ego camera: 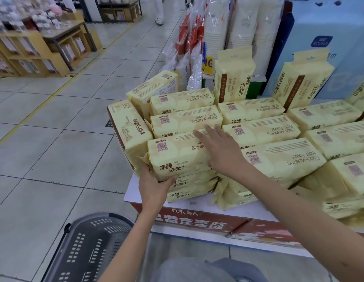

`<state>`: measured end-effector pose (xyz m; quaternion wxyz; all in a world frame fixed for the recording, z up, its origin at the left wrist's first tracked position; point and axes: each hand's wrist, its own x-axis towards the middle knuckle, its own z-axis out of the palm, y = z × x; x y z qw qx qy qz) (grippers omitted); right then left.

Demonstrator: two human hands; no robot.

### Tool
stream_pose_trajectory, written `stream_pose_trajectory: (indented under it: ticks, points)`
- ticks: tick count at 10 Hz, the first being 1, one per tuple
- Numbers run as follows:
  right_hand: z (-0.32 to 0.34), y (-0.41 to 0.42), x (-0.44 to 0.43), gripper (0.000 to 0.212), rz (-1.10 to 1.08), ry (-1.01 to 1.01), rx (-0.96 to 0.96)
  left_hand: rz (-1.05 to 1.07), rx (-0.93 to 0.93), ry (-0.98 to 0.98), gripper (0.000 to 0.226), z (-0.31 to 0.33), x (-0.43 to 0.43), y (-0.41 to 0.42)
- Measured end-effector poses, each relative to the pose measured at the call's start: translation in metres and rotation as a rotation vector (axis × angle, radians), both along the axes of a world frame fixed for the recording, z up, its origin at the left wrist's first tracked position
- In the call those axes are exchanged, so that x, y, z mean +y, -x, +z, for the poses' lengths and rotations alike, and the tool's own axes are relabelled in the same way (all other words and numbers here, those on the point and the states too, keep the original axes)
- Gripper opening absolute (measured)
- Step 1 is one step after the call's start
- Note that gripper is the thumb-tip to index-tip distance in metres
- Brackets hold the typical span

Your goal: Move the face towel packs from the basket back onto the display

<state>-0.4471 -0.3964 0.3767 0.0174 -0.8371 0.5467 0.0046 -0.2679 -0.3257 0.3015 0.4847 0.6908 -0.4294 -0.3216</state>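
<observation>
Several yellow face towel packs lie stacked on the display platform (201, 202), which has a white top and a red front. The front-left top pack (173, 153) sits on two others. My left hand (154, 188) cups the near left corner of that stack, thumb against the pack fronts. My right hand (219, 151) lies flat on top of the same pack, fingers spread and pointing away. The dark plastic basket (89, 247) stands on the floor at the lower left; the part in view shows no pack inside.
One pack (128, 127) stands on edge at the display's left side, another (154, 86) leans behind it. Upright packs (234, 78) and a blue carton (327, 37) rise at the back. Wooden shelves (34, 49) stand across the tiled aisle, and a person's legs (159, 11) far off.
</observation>
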Motion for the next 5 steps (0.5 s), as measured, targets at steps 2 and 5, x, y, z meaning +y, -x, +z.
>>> stream_pose_trajectory:
  ticks: [2, 5]
  points:
    - [-0.004, 0.005, 0.006, 0.087, -0.011, -0.003, -0.025, -0.016, -0.019, 0.002, 0.077, -0.003, 0.001, -0.002]
    - [0.032, 0.015, 0.024, 0.076, -0.058, -0.040, -0.357, 0.015, 0.009, 0.010, 0.087, 0.006, 0.005, 0.003]
